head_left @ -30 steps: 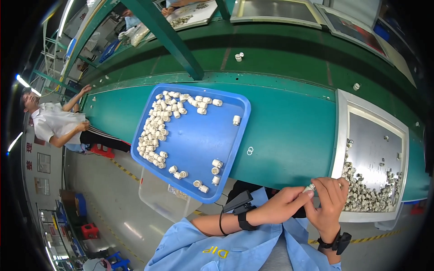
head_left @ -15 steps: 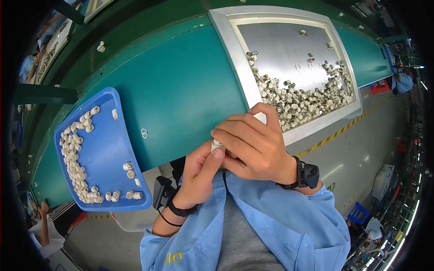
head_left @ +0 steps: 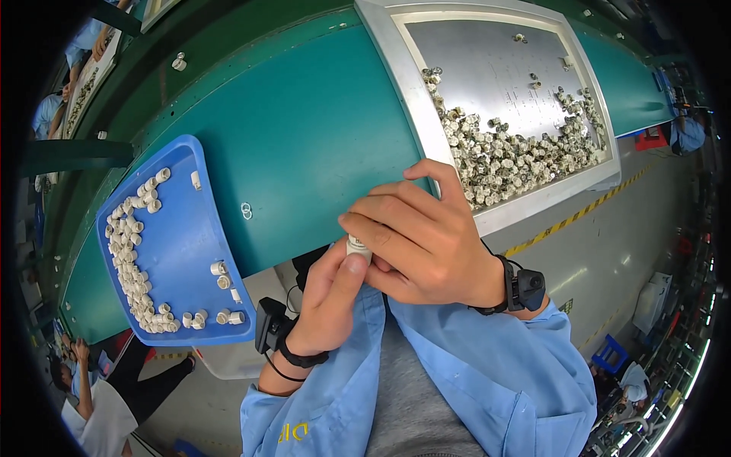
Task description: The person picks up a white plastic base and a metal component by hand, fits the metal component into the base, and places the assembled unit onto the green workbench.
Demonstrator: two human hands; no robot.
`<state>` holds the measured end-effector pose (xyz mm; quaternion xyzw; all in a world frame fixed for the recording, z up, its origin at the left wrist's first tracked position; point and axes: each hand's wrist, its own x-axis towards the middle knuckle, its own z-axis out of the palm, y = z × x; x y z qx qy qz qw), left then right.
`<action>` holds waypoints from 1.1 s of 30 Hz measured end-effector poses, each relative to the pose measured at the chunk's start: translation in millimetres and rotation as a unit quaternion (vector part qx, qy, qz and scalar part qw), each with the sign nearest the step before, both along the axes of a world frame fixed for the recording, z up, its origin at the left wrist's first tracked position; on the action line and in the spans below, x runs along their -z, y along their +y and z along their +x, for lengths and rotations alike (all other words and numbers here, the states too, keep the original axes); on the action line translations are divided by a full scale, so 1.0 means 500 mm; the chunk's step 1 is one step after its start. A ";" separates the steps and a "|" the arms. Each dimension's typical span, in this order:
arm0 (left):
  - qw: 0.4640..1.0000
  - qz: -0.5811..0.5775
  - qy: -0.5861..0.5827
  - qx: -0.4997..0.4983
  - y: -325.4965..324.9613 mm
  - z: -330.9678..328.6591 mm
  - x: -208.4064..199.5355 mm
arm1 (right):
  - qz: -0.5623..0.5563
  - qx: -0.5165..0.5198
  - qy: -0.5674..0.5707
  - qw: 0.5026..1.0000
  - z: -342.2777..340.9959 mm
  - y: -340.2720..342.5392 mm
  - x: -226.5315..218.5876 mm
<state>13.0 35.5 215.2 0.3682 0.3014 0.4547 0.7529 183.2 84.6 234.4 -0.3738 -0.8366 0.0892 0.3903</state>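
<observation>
Both my hands meet in front of my chest around a small white cylindrical part point(head_left: 357, 248). My left hand point(head_left: 326, 295) pinches it from below, with the thumb pressed against its near side. The curled fingers of my right hand point(head_left: 426, 236) close over its upper end and hide most of the top. The right index finger sticks up, bent, beside the metal tray frame. A blue tray point(head_left: 173, 259) to the left carries many similar white cylindrical parts point(head_left: 134, 282), mostly along its far-left side.
Two thin white rings point(head_left: 246, 211) lie on the green tabletop point(head_left: 320, 129). At the right, a silver-framed tray point(head_left: 396, 84) holds a heap of small white-and-metal pieces point(head_left: 510, 156). One loose piece point(head_left: 179, 62) rests on the ledge beyond. Other people point(head_left: 95, 411) are around the edges.
The white part and my hands have shifted slightly left, still together. The whole view has turned a little. At the lower left, another person shows more fully.
</observation>
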 end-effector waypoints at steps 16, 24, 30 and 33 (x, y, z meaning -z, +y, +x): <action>0.993 -0.018 0.108 -0.048 -0.008 0.008 -0.002 | -0.015 -0.055 0.044 0.997 -0.005 0.004 0.035; 0.992 -0.119 -0.017 0.050 -0.071 -0.052 0.115 | -0.173 -0.074 0.125 0.974 -0.036 -0.101 0.147; 0.969 -0.223 -0.107 -0.023 -0.145 -0.037 0.327 | -0.386 -0.034 0.186 0.903 -0.052 -0.179 0.350; 0.967 -0.222 -0.112 -0.052 -0.129 -0.023 0.358 | -0.355 -0.002 0.207 0.912 -0.062 -0.184 0.406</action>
